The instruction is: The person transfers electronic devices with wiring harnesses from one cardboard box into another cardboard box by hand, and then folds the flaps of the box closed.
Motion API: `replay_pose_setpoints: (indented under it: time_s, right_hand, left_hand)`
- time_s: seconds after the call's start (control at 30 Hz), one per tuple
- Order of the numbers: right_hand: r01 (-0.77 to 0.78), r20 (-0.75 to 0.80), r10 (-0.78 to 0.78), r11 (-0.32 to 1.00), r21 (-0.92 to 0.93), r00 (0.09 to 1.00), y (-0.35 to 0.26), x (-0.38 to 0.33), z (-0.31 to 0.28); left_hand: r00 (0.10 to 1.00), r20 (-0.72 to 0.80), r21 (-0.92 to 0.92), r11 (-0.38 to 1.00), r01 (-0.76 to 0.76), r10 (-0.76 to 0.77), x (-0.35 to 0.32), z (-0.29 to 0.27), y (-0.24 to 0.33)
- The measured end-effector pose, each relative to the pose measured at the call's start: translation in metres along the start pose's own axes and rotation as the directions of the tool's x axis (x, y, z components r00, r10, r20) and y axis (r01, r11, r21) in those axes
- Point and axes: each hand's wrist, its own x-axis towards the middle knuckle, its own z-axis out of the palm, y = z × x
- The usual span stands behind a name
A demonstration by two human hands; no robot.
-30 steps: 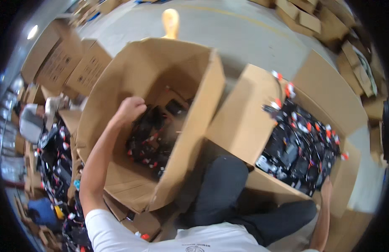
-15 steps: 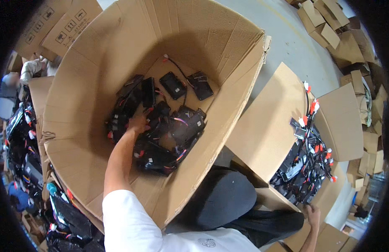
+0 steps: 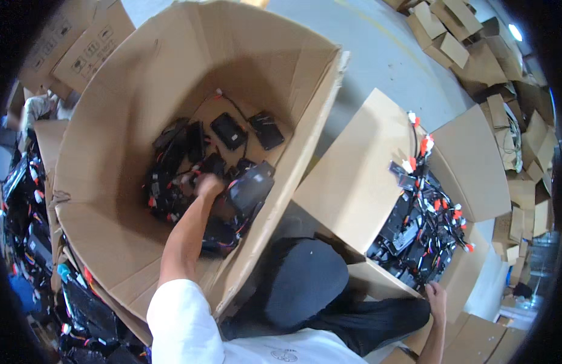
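My left hand (image 3: 209, 185) reaches down into a large cardboard box (image 3: 193, 27), among black plastic modules with coloured wires. Motion smears its fingers, so whether they hold anything cannot be told. Beside it lies a shiny black module (image 3: 252, 189); two flat black modules, one (image 3: 228, 131) nearer the hand and another (image 3: 266, 129) farther right, rest on the box floor. On the right, my right hand (image 3: 437, 297) has its fingers curled at the near rim of a smaller open cardboard box (image 3: 387, 280). That box holds a heap of black wired modules (image 3: 414, 239) with red and white connectors.
More black modules (image 3: 90, 309) are piled along the left side. Flattened printed cartons (image 3: 90, 51) stand at the back left. Several open cartons (image 3: 454, 48) are heaped on the right. My bent knee (image 3: 308, 282) is between the two boxes. At the far left, part of another person's sleeve (image 3: 37, 109) shows.
My left hand has shifted right and slightly nearer over the modules in the large box. My right hand stays at the smaller box's rim. The whole view has shifted, moving both boxes leftward.
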Motion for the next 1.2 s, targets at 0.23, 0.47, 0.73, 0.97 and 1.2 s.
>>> replay_pose_setpoints:
  time_s: [0.23,0.47,0.73,0.97,1.2]
  right_hand:
    - [-0.108,0.046,0.098,0.9,0.423,0.994,0.033,0.002,-0.011]
    - [0.357,0.027,-0.5,0.654,0.667,0.866,-0.25,0.007,-0.045]
    - [0.689,-0.604,-0.548,-0.069,0.722,0.579,-0.438,0.003,-0.111]
    - [0.55,-0.66,-0.566,-0.385,0.741,0.494,-0.332,-0.098,-0.201]
    - [-0.225,-0.108,-0.328,-0.818,0.529,0.939,-0.268,-0.086,-0.053]
  left_hand:
    - [0.792,0.392,0.224,0.786,-0.576,0.468,-0.075,-0.176,0.001]
    - [0.827,0.039,-0.462,0.744,-0.483,0.561,-0.425,-0.468,0.09]
    - [0.543,-0.368,-0.302,0.456,-0.837,0.754,-0.683,-0.525,0.193]
    - [0.499,-0.184,-0.571,0.321,-0.756,0.847,-0.772,-0.438,0.319]
    - [0.335,-0.659,-0.58,-0.172,-0.796,0.673,-0.81,-0.298,0.459]
